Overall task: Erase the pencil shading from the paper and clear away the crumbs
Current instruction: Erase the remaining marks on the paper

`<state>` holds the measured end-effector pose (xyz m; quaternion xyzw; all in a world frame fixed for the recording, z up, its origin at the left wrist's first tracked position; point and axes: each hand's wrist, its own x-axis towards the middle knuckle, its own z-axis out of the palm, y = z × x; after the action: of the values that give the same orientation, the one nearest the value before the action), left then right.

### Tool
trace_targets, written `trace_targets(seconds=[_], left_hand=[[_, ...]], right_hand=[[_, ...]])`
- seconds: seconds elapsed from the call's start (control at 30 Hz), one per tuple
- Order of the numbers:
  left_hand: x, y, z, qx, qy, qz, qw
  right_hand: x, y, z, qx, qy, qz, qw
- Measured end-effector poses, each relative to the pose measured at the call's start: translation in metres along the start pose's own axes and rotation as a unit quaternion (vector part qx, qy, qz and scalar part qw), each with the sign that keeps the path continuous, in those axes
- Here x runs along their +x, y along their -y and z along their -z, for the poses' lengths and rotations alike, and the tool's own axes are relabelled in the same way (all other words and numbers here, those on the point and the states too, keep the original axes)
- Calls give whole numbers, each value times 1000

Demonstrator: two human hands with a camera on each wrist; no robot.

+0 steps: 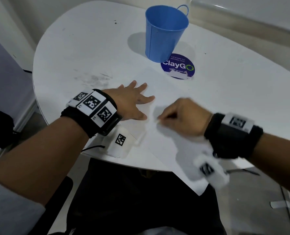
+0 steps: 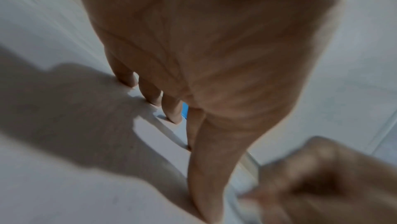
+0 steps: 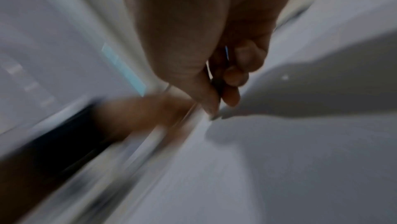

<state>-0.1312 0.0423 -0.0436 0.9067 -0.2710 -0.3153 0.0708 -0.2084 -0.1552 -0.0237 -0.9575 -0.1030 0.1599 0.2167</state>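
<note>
The right hand (image 1: 183, 117) is curled, thumb and fingers pinched on something small and dark, likely the eraser, though blur hides what it is; its tip is at the paper (image 1: 166, 102), probably rubbing. The left hand (image 1: 132, 102) lies flat beside it, fingers spread and straight, pinning the sheet so it cannot slide. No shading or crumbs show clearly. Beyond, a blue bucket (image 1: 164, 33) stands on the table (image 1: 90, 39), presumably for the crumbs.

left hand (image 1: 132, 100) flat on paper (image 1: 166, 133), right hand (image 1: 183, 117) curled, blue bucket (image 1: 164, 33) behind
</note>
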Motion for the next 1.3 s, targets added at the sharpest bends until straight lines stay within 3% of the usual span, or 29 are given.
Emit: trace_targets(seconds=[0.07,0.1,0.13,0.2,0.27,0.4,0.43,0.5,0.57,0.6,0.7,0.73,0.77,0.83,0.9,0.97,1.03,1.07,1.1,1.17,1.2,1.23,1.3], left_hand=[[-7,-7,2,7,-13,8,1000],[-11,-11,3,3,-17,14,1000],[-12,-15,5,-1,-21,19,1000],[-13,-20,10,-4,-19,28,999],[-13,-23,11,-1,-10,33,999],[-15,-26,8,-8,2,16,1000],[-15,-26,7,-14,4,9,1000],[-13,-24,7,-12,14,-4,1000],[-12,-24,6,-11,23,-6,1000],[-12,-24,5,-8,22,-5,1000],[-16,-27,3,1,5,3,1000],[-16,-28,2,-1,-2,4,1000],[-16,-28,2,-6,-8,4,1000],[-16,-28,2,-15,-13,3,1000],[-16,-28,3,-12,-12,4,1000],[-17,-30,3,-9,-14,9,1000],[-19,-31,3,-13,-15,14,1000],[-20,-32,3,-14,-15,15,1000],[-20,-32,3,-14,-16,15,1000],[-20,-30,4,-14,-14,11,1000],[-20,-30,3,-13,-13,9,1000],[-19,-30,3,-11,-12,9,1000],[-19,-31,3,-9,-16,11,1000]], right_hand=[[16,-26,18,15,-127,-115,985],[16,-31,19,13,-162,-136,977],[11,-25,13,8,-153,-114,981],[-9,2,-11,3,-38,6,999],[-19,7,-15,22,35,36,998],[4,-33,13,16,-162,-132,978],[0,-28,8,1,-156,-113,981],[-18,0,-15,-18,-47,10,999],[-32,9,-21,17,53,41,998],[-26,-1,-13,26,40,13,999],[-1,-40,16,20,-124,-129,984],[-2,-42,15,6,-147,-132,980],[-7,-35,9,-9,-129,-105,986],[-30,-2,-16,-10,-13,16,1000],[-42,6,-20,6,66,45,997],[-22,-19,1,2,-26,-40,999],[-9,-41,20,-12,-148,-150,977],[-12,-41,17,-21,-171,-148,974],[-18,-31,7,-32,-144,-104,984],[-44,4,-21,-8,3,23,1000],[-53,12,-26,5,74,43,996],[-51,9,-22,6,88,44,995],[-27,-18,0,6,-35,-46,998]])
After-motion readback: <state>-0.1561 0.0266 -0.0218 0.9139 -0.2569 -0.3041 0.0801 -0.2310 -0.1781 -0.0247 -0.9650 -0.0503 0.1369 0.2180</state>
